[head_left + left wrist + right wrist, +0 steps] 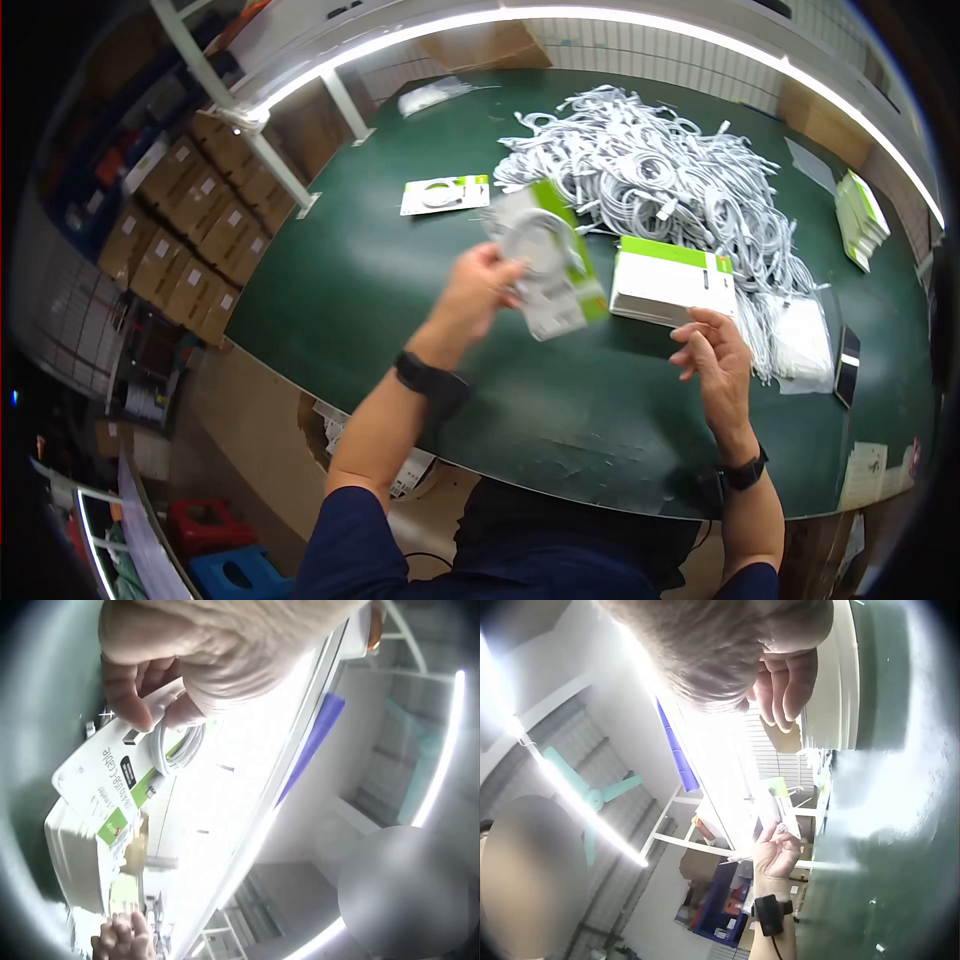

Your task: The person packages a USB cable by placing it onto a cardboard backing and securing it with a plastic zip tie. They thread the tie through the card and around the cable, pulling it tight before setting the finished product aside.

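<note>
My left hand pinches a white and green card with a coiled white USB cable lying against it. In the left wrist view, thumb and fingers grip the card's edge beside the cable's metal plug. The card hangs over the table, slightly blurred in the head view. Near the front right corner of a stack of white and green cards is my right hand, its fingers loosely bent and holding nothing. Another card with a coiled cable lies flat at the left.
A large heap of white cables covers the back of the green table. Along the right are a clear plastic bag, a dark phone and another stack of cards. Cardboard boxes stand beyond the left edge.
</note>
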A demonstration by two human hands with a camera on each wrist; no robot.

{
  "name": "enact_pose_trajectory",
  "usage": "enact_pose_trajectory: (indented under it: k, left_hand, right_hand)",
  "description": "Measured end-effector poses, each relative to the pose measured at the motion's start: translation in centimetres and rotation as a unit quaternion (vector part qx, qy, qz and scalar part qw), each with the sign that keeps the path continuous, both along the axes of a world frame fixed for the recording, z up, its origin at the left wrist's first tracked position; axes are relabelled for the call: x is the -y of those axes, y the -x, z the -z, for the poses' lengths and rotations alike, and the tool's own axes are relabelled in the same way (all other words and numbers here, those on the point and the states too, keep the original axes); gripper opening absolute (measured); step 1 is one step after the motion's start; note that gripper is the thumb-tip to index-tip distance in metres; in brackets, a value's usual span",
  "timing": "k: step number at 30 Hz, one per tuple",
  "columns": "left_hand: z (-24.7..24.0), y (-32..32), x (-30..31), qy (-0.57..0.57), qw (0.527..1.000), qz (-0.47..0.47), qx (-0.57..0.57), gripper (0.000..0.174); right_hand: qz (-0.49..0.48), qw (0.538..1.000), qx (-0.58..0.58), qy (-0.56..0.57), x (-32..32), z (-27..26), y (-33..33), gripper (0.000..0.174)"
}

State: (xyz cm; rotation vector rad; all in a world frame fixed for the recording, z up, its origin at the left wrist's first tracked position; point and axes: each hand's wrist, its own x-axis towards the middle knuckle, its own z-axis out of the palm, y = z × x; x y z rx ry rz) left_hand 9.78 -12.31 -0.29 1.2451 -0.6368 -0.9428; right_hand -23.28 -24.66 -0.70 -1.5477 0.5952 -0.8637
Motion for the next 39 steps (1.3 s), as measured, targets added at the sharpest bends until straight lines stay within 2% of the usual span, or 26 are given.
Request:
enact_pose_trajectory:
  k: [2,3,4,6,9,10,13,15,16,17,19,22,25,28,31,35,36,39]
  left_hand:
    - [1.2,-6.6,-0.1,0.067,0.996,-0.043,-0.041,0.022]
    - [0.2,-8.0,-0.3,0.081,0.989,-0.105,-0.063,0.021]
    - [2.2,-12.7,-0.3,0.086,0.986,-0.126,-0.063,0.021]
    - [3.6,-16.7,-0.5,0.103,0.977,-0.17,-0.074,0.045]
    - [5.4,-17.9,-0.5,-0.019,0.952,-0.3,-0.06,0.076]
    - [5.6,-17.1,-0.2,-0.019,0.954,-0.299,-0.028,0.095]
    - [3.7,-12.1,1.6,-0.046,0.971,-0.227,0.053,0.081]
    - [2.5,-9.5,3.5,-0.064,0.986,-0.098,0.119,0.052]
    - [1.6,-7.5,4.6,-0.052,0.988,-0.064,0.128,0.039]
    - [0.7,-6.0,5.9,-0.046,0.982,-0.031,0.179,0.038]
    - [-0.7,-3.6,8.7,-0.033,0.959,0.035,0.279,0.036]
    - [-2.1,-1.0,13.9,0.048,0.88,0.103,0.46,0.033]
    - [-3.2,0.7,18.6,0.126,0.78,0.115,0.602,0.041]
    - [-3.1,1.4,22.1,0.091,0.682,0.088,0.721,0.046]
    - [-3.3,1.0,23.9,0.067,0.669,0.14,0.727,0.048]
    - [-4.1,0.6,24.6,0.001,0.664,0.145,0.734,0.042]
    - [-4.2,0.6,24.4,0.032,0.668,0.121,0.733,0.032]
    - [-4.3,0.0,24.6,0.094,0.695,0.054,0.71,0.025]
  right_hand:
    - [-0.009,1.0,-0.015,-0.003,0.4,0.3,0.0,0.027]
    - [-0.015,1.0,-0.022,-0.006,0.5,0.5,0.0,0.026]
    - [-0.017,1.0,-0.019,-0.015,0.4,0.8,-0.1,0.023]
    - [-0.029,0.997,-0.069,-0.02,0.4,0.8,-0.1,0.023]
    - [-0.039,0.994,-0.102,-0.006,0.4,0.9,-0.3,0.022]
    - [-0.039,0.994,-0.105,0.0,0.4,1.0,-0.3,0.021]
    - [-0.034,0.994,-0.103,-0.003,0.0,0.4,-0.4,0.017]
    - [-0.042,0.994,-0.097,0.005,0.1,0.7,-0.4,0.017]
    - [-0.044,0.994,-0.096,0.011,0.1,0.7,-0.4,0.016]
    - [-0.045,0.994,-0.093,0.02,0.0,0.6,-0.3,0.015]
    - [-0.048,0.994,-0.086,0.038,-0.1,0.5,-0.2,0.015]
    - [-0.047,0.995,-0.079,0.049,0.0,0.5,0.0,0.014]
    - [-0.043,0.994,-0.076,0.061,-0.3,0.6,0.1,0.014]
    - [-0.044,0.992,-0.079,0.086,-0.4,0.6,0.1,0.013]
    - [-0.043,0.991,-0.072,0.102,-0.5,0.7,-0.1,0.012]
    - [-0.045,0.99,-0.065,0.117,-0.6,1.0,-0.2,0.011]
    - [-0.046,0.989,-0.066,0.122,-0.6,0.9,-0.1,0.011]
    - [-0.049,0.988,-0.067,0.13,-0.7,0.8,-0.2,0.012]
